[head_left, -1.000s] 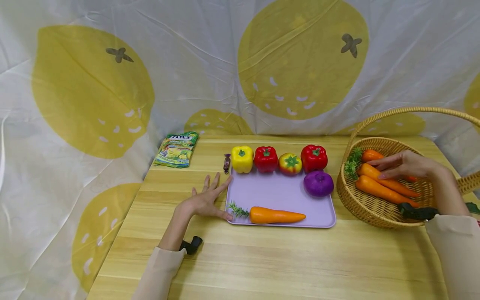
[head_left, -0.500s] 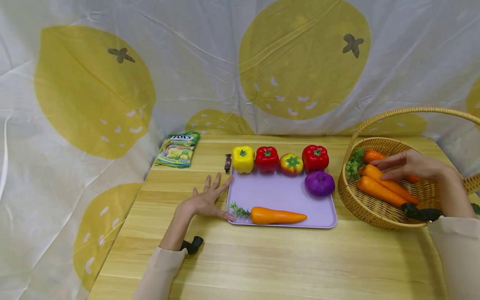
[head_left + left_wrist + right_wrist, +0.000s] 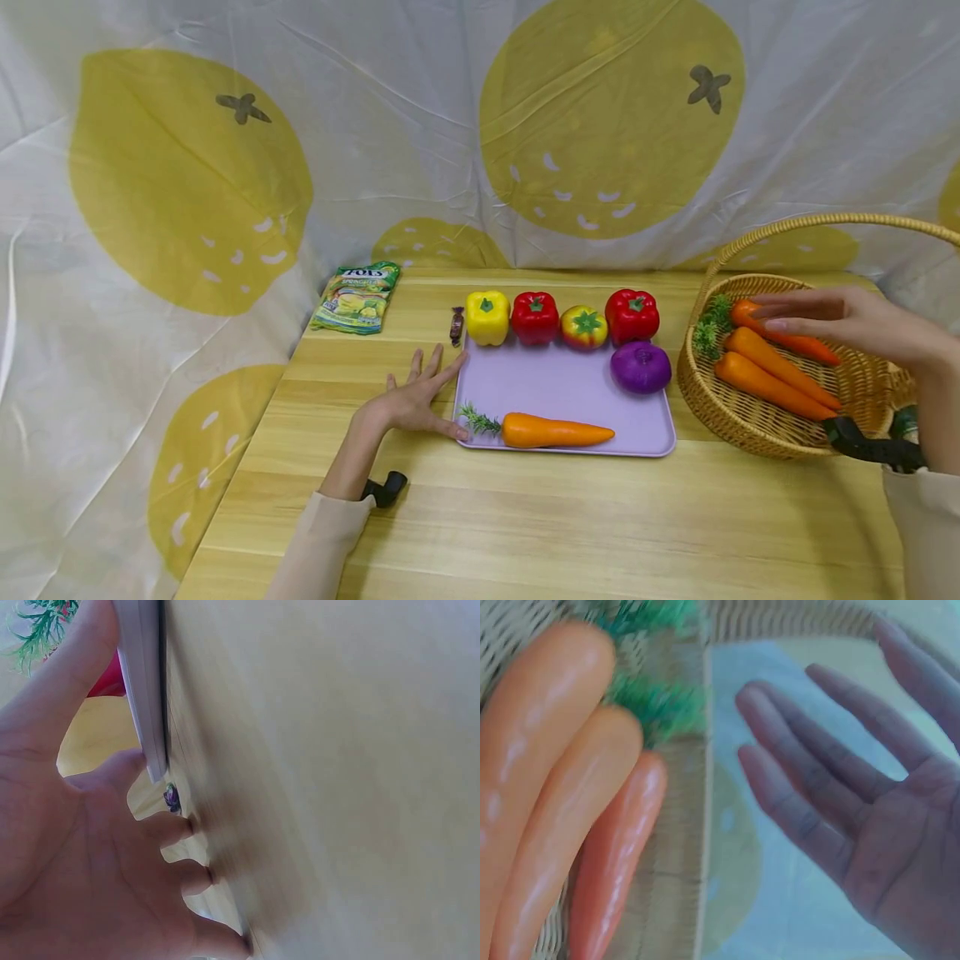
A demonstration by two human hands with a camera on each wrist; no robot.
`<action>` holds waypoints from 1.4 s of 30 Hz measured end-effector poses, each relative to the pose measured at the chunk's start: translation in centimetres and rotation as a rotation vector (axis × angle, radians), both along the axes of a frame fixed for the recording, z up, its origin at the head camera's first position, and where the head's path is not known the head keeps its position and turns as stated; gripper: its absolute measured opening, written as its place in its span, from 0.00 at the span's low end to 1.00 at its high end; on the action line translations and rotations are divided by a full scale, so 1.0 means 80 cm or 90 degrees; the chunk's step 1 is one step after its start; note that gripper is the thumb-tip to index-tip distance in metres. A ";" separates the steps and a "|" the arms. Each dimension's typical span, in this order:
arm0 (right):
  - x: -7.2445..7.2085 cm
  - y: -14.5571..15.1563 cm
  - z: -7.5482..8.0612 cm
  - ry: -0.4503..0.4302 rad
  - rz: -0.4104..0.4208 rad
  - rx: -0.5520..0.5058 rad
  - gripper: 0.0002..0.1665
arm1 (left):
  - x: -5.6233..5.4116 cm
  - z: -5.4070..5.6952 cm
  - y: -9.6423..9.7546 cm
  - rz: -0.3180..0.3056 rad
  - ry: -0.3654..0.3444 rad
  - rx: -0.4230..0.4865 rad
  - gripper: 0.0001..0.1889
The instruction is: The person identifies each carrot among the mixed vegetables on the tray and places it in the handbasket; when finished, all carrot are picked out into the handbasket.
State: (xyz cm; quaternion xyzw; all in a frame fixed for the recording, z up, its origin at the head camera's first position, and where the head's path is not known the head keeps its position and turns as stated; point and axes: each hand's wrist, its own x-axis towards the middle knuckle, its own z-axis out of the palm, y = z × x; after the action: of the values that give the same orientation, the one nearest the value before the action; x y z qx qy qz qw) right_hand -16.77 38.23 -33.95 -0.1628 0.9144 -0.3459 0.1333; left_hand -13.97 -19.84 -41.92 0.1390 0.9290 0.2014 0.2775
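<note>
My left hand [image 3: 405, 408] spreads beside the lilac tray [image 3: 540, 383], with thumb and index fingertip at its left edge; the left wrist view shows the other fingertips down on the wood. A carrot [image 3: 555, 431] with a green tuft lies along the tray's front. Over the wicker basket [image 3: 720, 429] hovers my right hand [image 3: 855, 321], fingers extended and nothing in its palm [image 3: 922, 840]. Three carrots lie side by side below it: a front one [image 3: 768, 387], a middle one [image 3: 780, 365] and a redder back one [image 3: 813, 347], partly covered by the hand.
Along the tray's back stand a yellow pepper [image 3: 487, 319], two red peppers [image 3: 534, 318], and a yellow-red fruit [image 3: 583, 327]. A purple onion [image 3: 641, 367] sits at its right. Left of it lie a wrapped candy [image 3: 457, 326] and a green snack packet [image 3: 356, 298]. The basket handle [image 3: 825, 220] arches high.
My right hand has come up off the carrots in the basket and shifted right, its fingers straightening and uncovering more of the back carrot. The left hand has stayed at the tray.
</note>
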 end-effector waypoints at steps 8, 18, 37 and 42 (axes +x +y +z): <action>0.032 -0.055 0.025 0.012 0.079 -0.101 0.22 | 0.000 0.000 0.000 -0.002 0.001 -0.003 0.65; 0.036 -0.155 0.004 -0.015 0.207 -0.132 0.25 | 0.000 0.000 -0.001 -0.005 0.004 -0.001 0.64; 0.019 -0.295 -0.074 -0.136 0.301 -0.232 0.29 | 0.000 -0.001 -0.001 -0.009 0.004 0.000 0.65; 0.019 -0.309 -0.082 -0.182 0.316 -0.240 0.28 | -0.001 0.001 0.000 -0.012 0.009 -0.008 0.64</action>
State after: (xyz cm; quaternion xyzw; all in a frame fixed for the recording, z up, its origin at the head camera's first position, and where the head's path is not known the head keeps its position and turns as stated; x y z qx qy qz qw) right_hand -15.22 13.54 -40.53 -0.3518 0.7391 -0.4852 0.3077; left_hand -14.04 -19.84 -41.87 0.1477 0.9307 0.1920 0.2741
